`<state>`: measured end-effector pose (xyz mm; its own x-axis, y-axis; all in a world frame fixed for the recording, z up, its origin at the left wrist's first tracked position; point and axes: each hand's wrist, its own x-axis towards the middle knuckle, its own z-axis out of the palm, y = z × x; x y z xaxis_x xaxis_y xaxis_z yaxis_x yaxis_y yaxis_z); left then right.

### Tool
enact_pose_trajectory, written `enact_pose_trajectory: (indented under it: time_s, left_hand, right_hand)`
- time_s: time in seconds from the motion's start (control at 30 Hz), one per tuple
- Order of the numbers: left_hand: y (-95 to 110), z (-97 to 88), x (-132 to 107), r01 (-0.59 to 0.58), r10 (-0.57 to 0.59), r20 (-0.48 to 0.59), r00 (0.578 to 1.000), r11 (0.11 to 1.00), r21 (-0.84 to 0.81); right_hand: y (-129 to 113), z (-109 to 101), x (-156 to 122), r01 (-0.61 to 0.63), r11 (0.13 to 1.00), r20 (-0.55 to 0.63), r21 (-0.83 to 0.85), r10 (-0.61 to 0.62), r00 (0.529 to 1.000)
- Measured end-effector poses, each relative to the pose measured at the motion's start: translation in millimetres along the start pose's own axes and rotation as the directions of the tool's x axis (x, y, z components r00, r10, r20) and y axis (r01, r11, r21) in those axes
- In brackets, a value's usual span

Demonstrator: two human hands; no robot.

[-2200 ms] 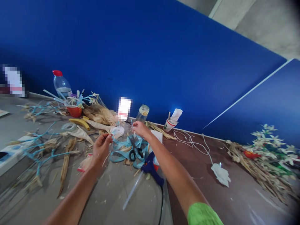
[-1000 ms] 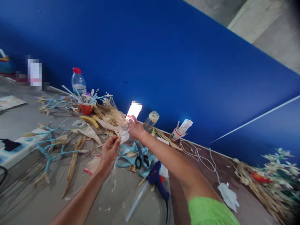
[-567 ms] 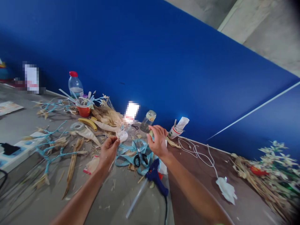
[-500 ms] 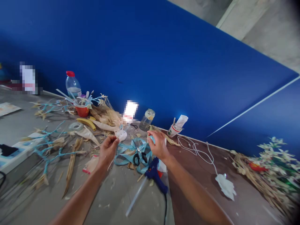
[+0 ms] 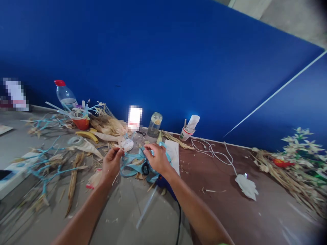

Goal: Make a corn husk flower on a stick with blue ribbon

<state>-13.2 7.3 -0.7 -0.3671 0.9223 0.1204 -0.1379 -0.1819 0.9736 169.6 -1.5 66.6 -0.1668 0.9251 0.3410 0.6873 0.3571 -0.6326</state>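
Observation:
My left hand (image 5: 111, 164) is closed in a pinch beside a crumpled white piece (image 5: 127, 144); what its fingertips hold is too small to make out. A thin pale strand (image 5: 115, 178) shows just below that hand. My right hand (image 5: 158, 157) hovers over light blue ribbon (image 5: 133, 170), thumb and forefinger a little apart, nothing visible between them. Black-handled scissors (image 5: 145, 168) lie on the ribbon, partly hidden by this hand. Under my right wrist is a blue glue gun (image 5: 165, 186), mostly covered, with a clear glue stick (image 5: 146, 207) beside it.
Blue-wrapped branches (image 5: 46, 173) and dried husks (image 5: 74, 183) spread to the left. Behind stand a red tub (image 5: 81, 123), a bottle (image 5: 65, 97), a glass jar (image 5: 154, 125) and a paper cup (image 5: 186, 133). A white cable (image 5: 224, 153) and a flower bundle (image 5: 301, 146) are right.
My right hand has shifted left, across the ribbon and scissors, uncovering more white paper behind it. My left hand keeps its pinch. The view has turned slightly right.

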Motion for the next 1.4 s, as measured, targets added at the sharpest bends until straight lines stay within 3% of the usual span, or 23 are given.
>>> enact_pose_trajectory:
  time_s: [0.13,0.3,0.63,1.1,1.2,1.4]
  left_hand:
    - [0.1,-0.8,0.2,0.026,-0.026,0.002,1.0,0.995,-0.1]
    - [1.3,2.4,-2.1,0.063,-0.049,0.079,0.996,0.983,-0.173]
    - [2.1,4.3,-4.5,0.051,-0.036,0.108,0.993,0.99,-0.132]
    - [1.1,4.6,-3.6,0.04,-0.029,0.106,0.994,0.994,-0.098]
    - [-1.7,1.1,-1.0,0.008,0.001,0.077,0.997,0.993,-0.12]
    - [4.6,-1.7,5.0,-0.12,0.101,-0.119,0.988,0.98,-0.162]
  right_hand:
    - [-0.2,2.1,-3.5,-0.058,0.994,-0.028,0.094,0.061,0.998]
    - [-1.7,3.9,-7.1,-0.086,0.985,-0.033,0.153,0.092,0.995]
    - [2.3,14.0,-10.5,-0.062,0.997,-0.044,0.055,0.065,0.997]
    - [12.1,-2.6,-6.0,-0.054,0.997,-0.057,0.053,0.057,0.997]
    - [13.0,-4.5,-6.3,-0.02,0.996,-0.059,0.091,0.025,0.998]
    - [12.1,-12.6,-8.3,0.008,0.994,-0.056,0.106,-0.002,0.998]
